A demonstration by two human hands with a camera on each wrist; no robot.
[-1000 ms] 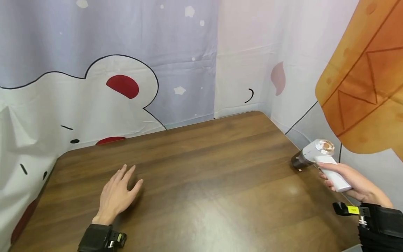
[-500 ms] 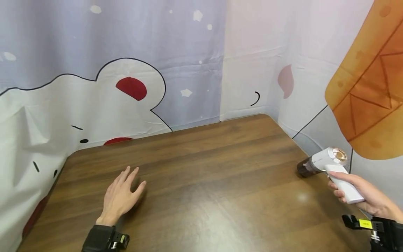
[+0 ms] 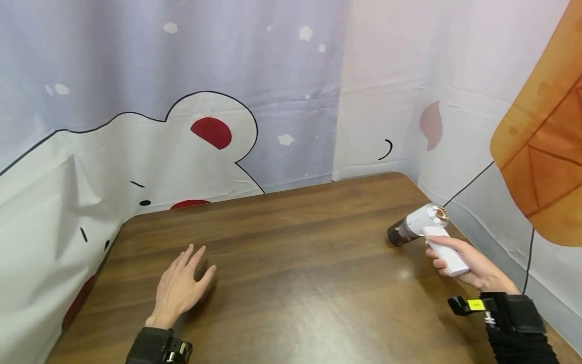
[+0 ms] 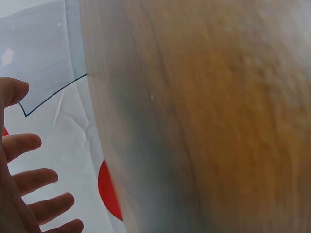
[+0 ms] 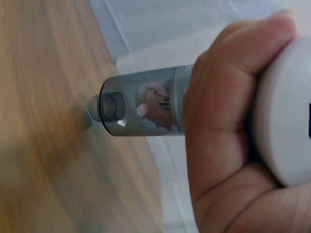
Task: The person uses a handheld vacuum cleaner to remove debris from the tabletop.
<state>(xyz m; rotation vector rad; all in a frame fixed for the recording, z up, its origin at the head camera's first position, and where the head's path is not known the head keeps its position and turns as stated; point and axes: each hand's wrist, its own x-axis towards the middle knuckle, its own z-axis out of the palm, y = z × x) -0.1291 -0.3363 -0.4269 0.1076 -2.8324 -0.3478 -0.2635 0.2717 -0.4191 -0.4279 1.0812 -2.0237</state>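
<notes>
My right hand (image 3: 477, 265) grips the white handle of a handheld vacuum cleaner (image 3: 422, 220), fingers wrapped round it. The vacuum is tilted, its dark nozzle end low at the tabletop near the right edge; whether it touches the wood I cannot tell. In the right wrist view, the clear dust cup (image 5: 133, 109) holds several pinkish paper-like scraps (image 5: 156, 104). My left hand (image 3: 179, 290) holds nothing and is held over the left part of the table, its fingers spread. In the left wrist view its fingers (image 4: 36, 180) look extended and apart.
The brown wooden table (image 3: 291, 242) has rounded far corners. A printed curtain (image 3: 300, 71) hangs along its far side and round to the right. Each wrist wears a black strap with a camera mount (image 3: 473, 305).
The vacuum has moved left, further in over the table from the right edge. A small scrap by its nozzle one second ago is no longer visible. The head view has shifted left.
</notes>
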